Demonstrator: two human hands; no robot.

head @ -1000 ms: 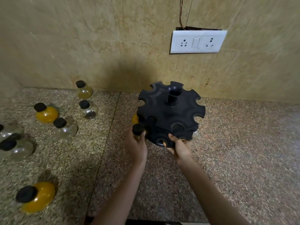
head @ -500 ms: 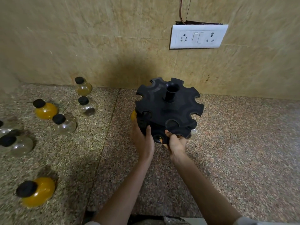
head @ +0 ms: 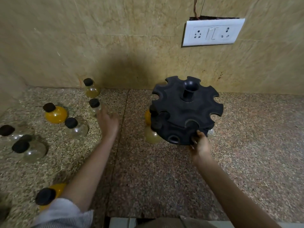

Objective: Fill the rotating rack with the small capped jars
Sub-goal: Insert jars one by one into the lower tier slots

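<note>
The black rotating rack (head: 185,111) stands on the granite counter (head: 164,178) near the wall. Jars hang in its lower left slots: a pale yellow jar (head: 152,136) and an orange one (head: 147,116) behind it. My right hand (head: 199,143) grips the rack's lower front rim. My left hand (head: 107,121), blurred, is out to the left with fingers apart and nothing in it, right beside a small clear jar with a black cap (head: 94,105). Several more black-capped jars lie loose on the left, among them an orange jar (head: 56,113) and a clear jar (head: 76,127).
A tiled wall runs close behind the rack, with a white socket and switch plate (head: 212,32) above it. Another orange jar (head: 47,195) sits near the front left, partly behind my left sleeve. More clear jars (head: 29,148) stand at the far left.
My left hand has left the rack, where it slotted in a jar, and swung left toward the loose jars. My right hand stays on the rack's rim. The camera view has shifted left.
</note>
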